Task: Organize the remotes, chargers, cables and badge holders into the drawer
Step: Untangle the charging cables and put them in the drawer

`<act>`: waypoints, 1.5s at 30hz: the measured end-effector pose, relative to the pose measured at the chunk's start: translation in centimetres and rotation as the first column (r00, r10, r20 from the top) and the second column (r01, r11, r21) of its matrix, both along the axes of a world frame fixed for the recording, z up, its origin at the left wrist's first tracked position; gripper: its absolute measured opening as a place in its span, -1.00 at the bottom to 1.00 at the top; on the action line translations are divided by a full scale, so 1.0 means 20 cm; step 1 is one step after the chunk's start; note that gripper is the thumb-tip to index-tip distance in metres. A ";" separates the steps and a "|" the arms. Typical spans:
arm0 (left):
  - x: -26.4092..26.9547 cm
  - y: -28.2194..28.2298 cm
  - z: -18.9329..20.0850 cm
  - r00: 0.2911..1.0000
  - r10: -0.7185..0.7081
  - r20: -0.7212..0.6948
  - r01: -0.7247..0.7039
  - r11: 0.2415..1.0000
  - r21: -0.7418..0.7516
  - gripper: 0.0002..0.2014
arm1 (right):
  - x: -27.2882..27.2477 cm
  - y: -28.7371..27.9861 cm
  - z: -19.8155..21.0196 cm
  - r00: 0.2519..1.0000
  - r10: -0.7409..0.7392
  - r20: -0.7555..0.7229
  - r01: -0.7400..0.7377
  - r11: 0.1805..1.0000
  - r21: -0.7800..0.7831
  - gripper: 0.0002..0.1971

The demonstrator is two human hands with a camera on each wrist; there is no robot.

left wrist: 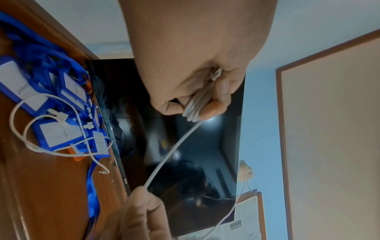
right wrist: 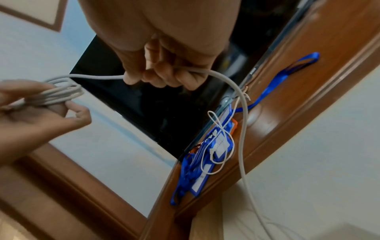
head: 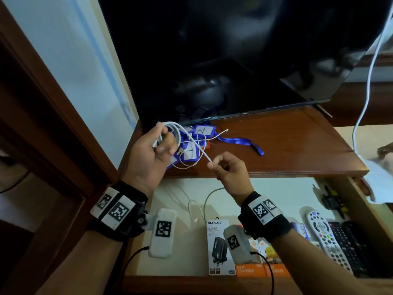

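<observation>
1. Nearest us, the right hand [head: 228,169] is curled around a white cable [head: 196,149], pinching one straight stretch of it between thumb and fingers [right wrist: 158,71].
2. From that pinch the cable runs up and to the left into our left hand [head: 152,155], whose fingers [left wrist: 221,91] are closed round a bundle of loops already gathered (several turns lying side by side).
3. On the other side of the right hand's pinch the loose end drops toward the open drawer [head: 240,188].
4. Behind both hands, on the wooden cabinet top [head: 287,141], lie blue badge holders [head: 190,153] with their blue straps, and a thinner white cable [left wrist: 37,147] lies looped over them.
5. Below the hands the drawer holds charger boxes [head: 220,248], one more thin white cable [head: 194,210] and, far to the right, remotes [head: 327,239].
6. A dark television [head: 234,56] stands beyond the grip.
</observation>
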State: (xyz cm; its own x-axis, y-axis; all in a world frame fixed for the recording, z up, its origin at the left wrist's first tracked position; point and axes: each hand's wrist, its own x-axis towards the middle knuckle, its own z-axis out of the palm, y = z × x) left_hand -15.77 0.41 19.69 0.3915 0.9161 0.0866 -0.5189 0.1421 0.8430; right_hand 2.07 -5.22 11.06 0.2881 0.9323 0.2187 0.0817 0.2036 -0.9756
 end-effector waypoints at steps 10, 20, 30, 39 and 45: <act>0.03 0.00 -0.04 0.875 0.238 -0.422 -0.117 0.949 0.293 -0.61 | -0.10 0.00 0.13 0.843 0.187 0.505 -0.244 0.968 0.050 -0.87; 0.04 -0.01 -0.13 0.749 0.152 -0.645 0.114 0.929 0.352 -0.64 | -0.08 0.05 0.26 0.939 0.229 0.255 -0.274 0.949 0.155 -0.83; 0.04 -0.03 -0.10 0.833 -0.167 -0.527 0.265 0.957 0.116 -0.65 | -0.07 0.09 0.21 0.997 0.060 0.055 -0.068 0.984 0.163 -0.86; 0.02 -0.07 -0.10 0.854 -0.286 -0.434 0.354 0.932 0.083 -0.64 | -0.08 0.07 0.19 0.979 0.187 -0.076 -0.179 0.978 0.105 -0.89; 0.00 -0.07 -0.10 0.896 -0.273 -0.349 0.306 0.951 0.041 -0.69 | -0.09 0.03 0.17 0.967 0.182 -0.178 -0.170 0.982 0.078 -0.86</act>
State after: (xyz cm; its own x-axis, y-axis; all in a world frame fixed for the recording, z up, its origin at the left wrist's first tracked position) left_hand -15.87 -0.92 17.78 0.6589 0.7520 -0.0179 -0.1513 0.1559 0.9761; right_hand 0.25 -4.52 14.55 0.1612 0.9584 0.2356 -0.1398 0.2584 -0.9559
